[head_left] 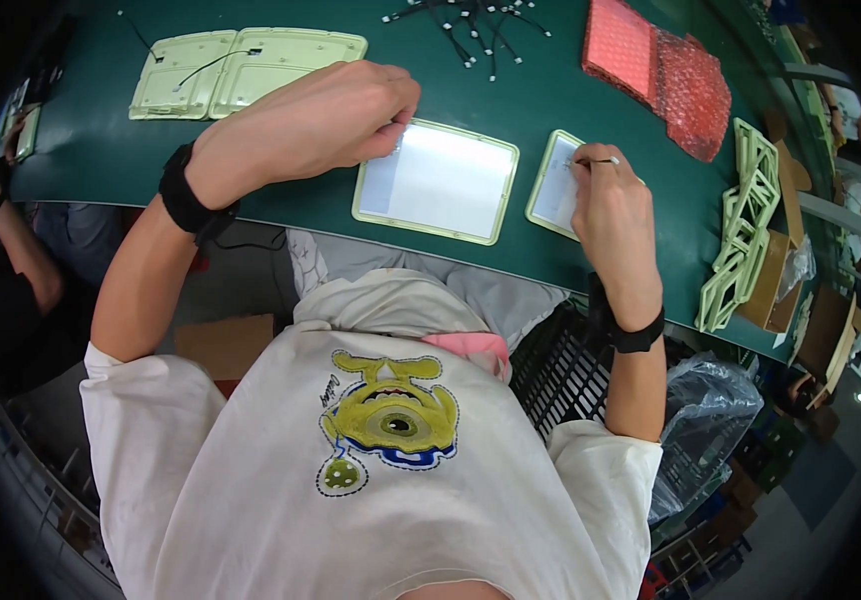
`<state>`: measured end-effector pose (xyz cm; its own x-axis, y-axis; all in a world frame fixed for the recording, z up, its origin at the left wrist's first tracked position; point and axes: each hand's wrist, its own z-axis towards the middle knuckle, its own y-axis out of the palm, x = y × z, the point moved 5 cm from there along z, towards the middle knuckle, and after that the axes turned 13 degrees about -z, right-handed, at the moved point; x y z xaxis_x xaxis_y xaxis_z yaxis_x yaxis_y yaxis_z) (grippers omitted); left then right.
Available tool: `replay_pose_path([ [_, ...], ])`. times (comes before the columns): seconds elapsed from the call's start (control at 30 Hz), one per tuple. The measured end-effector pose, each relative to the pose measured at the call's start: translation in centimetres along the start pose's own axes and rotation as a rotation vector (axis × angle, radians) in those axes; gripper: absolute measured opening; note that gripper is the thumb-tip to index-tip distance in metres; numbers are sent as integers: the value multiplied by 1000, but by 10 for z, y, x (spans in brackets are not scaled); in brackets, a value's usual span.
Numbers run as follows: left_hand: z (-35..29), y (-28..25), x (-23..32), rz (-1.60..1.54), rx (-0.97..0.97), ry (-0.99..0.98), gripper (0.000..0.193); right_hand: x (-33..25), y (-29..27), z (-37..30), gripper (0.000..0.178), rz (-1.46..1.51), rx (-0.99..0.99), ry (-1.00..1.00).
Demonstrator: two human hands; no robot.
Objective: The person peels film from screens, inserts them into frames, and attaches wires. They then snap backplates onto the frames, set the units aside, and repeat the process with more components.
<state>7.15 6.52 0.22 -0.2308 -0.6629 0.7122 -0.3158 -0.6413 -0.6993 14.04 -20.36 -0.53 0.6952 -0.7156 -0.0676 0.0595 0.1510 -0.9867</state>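
Observation:
My left hand [351, 112] reaches over the upper left corner of a white panel in a pale green frame [456, 185]. Its fingertips are pinched together there, and whatever they hold is hidden. To the right, a smaller pale green framed panel [554, 190] lies partly under my right hand [613, 210]. The right thumb and fingers pinch a thin dark cable [591, 161] with a small white connector at its end. Both wrists wear black bands.
Two pale green shells [286, 62] with thin wires lie at the back left. Black cables [466, 25] with white plugs are bunched at the back. Red bubble-wrap [691, 92] lies back right, near stacked green frames [746, 225]. Another person's arm [21, 240] shows at far left.

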Motion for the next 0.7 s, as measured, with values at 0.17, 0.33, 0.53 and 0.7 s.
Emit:
replay_pose_path([
  [0.17,-3,3,5,63,-36,21,9,2,3,3,10,-1,-11,-32],
  [0.33,-6,6,7,116,-45,29,8,4,5,2,9,22,-3,-21],
  [0.53,-3,5,14,150,-60,35,8,5,5,-2,5,76,10,35],
  [0.7,-3,10,19,184,-82,1,7,7,7,-5,6,97,25,45],
])
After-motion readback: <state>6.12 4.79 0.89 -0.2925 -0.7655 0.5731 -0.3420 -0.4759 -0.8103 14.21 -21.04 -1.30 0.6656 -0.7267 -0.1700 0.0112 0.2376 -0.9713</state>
